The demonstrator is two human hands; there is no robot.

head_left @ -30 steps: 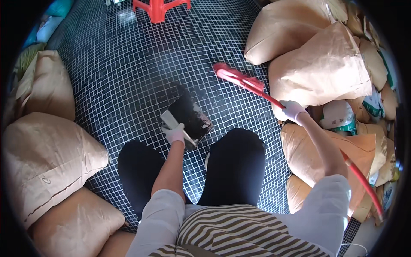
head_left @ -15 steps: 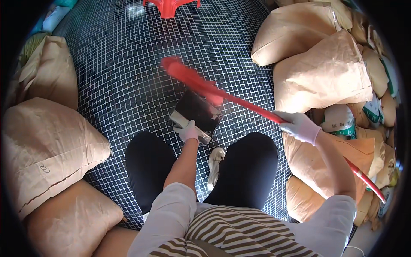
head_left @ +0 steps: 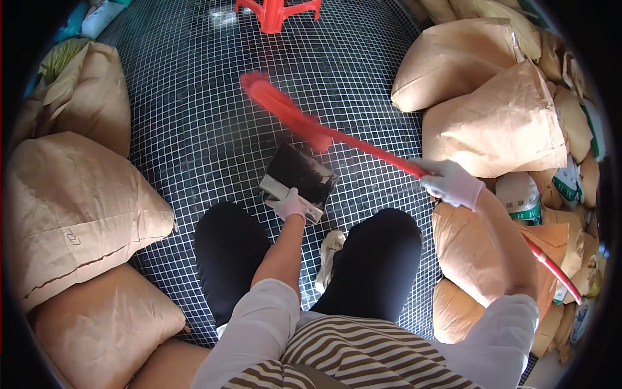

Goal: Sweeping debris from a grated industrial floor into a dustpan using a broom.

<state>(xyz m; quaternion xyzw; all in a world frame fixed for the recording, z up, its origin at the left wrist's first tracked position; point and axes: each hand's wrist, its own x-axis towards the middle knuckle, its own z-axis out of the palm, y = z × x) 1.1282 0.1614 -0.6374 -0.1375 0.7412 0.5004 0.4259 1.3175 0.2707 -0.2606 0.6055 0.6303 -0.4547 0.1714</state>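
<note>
My gloved left hand [head_left: 287, 205] is closed on the pale rear edge of a dark, boxy dustpan [head_left: 303, 174] with light smears inside, held low over the tiled floor in front of my knees. In my gloved right hand [head_left: 453, 183] I grip the red handle of a broom [head_left: 379, 153]. The handle runs back past my right forearm. The broom's red head, blurred by motion, lies just beyond the dustpan and points to the far left.
Full brown paper sacks [head_left: 84, 220] are piled along the left, and more sacks [head_left: 495, 123] are stacked on the right. A red plastic stool [head_left: 272, 16] stands at the far end of the dark tiled floor [head_left: 188, 97]. One pale shoe [head_left: 329, 259] shows between my knees.
The broom head has swung slightly farther away and to the left of the dustpan. Both hands keep their holds. The whole view has shifted a little.
</note>
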